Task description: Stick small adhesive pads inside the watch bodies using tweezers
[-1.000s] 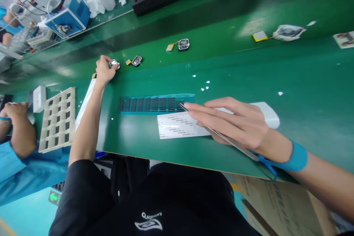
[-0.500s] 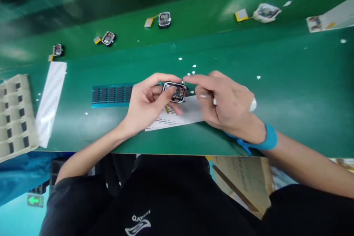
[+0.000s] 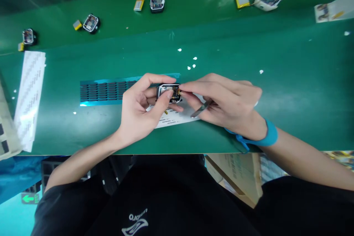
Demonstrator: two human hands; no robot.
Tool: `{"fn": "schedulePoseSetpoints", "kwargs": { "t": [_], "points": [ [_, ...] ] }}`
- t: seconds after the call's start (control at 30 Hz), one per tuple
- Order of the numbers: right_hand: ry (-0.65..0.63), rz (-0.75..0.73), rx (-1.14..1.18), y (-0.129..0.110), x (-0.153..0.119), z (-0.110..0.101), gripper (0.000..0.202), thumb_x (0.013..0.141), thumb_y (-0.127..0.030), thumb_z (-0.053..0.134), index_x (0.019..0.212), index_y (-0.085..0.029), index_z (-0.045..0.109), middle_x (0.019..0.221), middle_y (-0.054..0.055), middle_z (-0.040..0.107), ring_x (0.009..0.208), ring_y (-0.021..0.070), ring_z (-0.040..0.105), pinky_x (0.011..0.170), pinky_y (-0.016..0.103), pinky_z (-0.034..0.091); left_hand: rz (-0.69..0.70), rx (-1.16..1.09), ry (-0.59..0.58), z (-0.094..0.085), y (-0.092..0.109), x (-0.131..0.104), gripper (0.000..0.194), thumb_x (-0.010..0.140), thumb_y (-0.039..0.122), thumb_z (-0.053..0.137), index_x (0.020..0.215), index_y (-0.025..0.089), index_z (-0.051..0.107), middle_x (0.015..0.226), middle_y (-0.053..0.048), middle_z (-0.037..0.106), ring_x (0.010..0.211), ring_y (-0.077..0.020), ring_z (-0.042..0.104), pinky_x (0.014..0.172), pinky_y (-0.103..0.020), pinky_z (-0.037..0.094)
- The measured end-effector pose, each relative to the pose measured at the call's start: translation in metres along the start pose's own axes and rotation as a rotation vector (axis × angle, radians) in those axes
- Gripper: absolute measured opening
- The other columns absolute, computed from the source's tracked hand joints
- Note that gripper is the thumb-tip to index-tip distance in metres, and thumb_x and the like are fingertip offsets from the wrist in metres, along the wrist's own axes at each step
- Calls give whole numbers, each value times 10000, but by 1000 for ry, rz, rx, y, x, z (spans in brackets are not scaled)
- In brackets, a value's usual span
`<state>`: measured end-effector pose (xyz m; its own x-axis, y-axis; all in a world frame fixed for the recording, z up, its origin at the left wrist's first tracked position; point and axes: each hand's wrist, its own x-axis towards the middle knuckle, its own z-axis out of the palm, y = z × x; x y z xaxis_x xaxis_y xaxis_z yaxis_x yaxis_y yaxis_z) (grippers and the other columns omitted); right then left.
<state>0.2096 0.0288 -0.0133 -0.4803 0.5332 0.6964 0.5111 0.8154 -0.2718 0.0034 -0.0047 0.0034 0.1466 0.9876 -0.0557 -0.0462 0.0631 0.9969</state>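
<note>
Left hand clamped on open watch case, unchanged from previous frame. Right hand: thumb has since come up beside index finger at case's right edge; tweezers gripped under the palm. Black-strip sheet beyond left knuckles.

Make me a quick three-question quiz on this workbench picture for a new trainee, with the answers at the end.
1. Multiple choice: What colour is the wristband on the person's right wrist? A) red, B) blue, C) yellow.
2. True or false: The left hand holds an open case, and the right hand holds a metal tool.
3. Count: Apart from the one in hand, how many other open cases lie on the green table?

Key: 1. B. 2. True. 3. Four.
</note>
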Motion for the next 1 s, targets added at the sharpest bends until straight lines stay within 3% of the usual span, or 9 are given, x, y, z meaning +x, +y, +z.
{"fn": "schedulePoseSetpoints", "kwargs": {
  "t": [0.17,0.43,0.6,0.77,0.9,1.0],
  "points": [
    [-116,17,9,-1,3,-7,170,1065,-141,671,1087,-303,717,942,-54,838,706,107,763,505,252,503,-24,13,-11,2,0,-2,272,969,400,832,1120,231,682,935,-7,840,770,-207,857,723,-312,747],
    [-100,146,205,5,2,-2,112,1067,-172,664,1108,-275,683,942,-26,805,694,125,700,590,280,535,46,70,24,-7,5,4,260,959,398,851,1020,210,683,858,5,800,636,-165,815,550,-239,663],
    [-174,173,193,7,-1,-2,74,1098,-284,637,1073,-299,705,938,6,801,721,173,720,590,328,549,37,93,1,-7,3,4,187,963,347,840,1037,216,729,876,7,810,608,-153,803,540,-230,654],
    [-111,113,204,5,1,-1,103,1078,-209,688,1150,-283,698,1000,-5,826,753,149,759,580,299,530,-12,81,-53,-9,2,5,140,952,291,822,1041,193,776,866,-4,810,565,-154,787,516,-237,641],
    [-68,33,115,4,-1,-3,151,1059,-191,733,1186,-268,704,992,-28,841,762,114,783,500,259,460,-52,82,-87,-9,4,5,128,920,287,844,974,190,782,804,1,792,518,-155,764,423,-208,551],
    [-104,18,52,4,-3,-8,284,1056,-106,673,1250,-311,707,1035,-36,851,792,126,799,548,254,533,-84,40,-93,-9,4,6,113,908,269,848,955,191,781,776,4,779,507,-160,763,386,-193,506]
  ]
}}
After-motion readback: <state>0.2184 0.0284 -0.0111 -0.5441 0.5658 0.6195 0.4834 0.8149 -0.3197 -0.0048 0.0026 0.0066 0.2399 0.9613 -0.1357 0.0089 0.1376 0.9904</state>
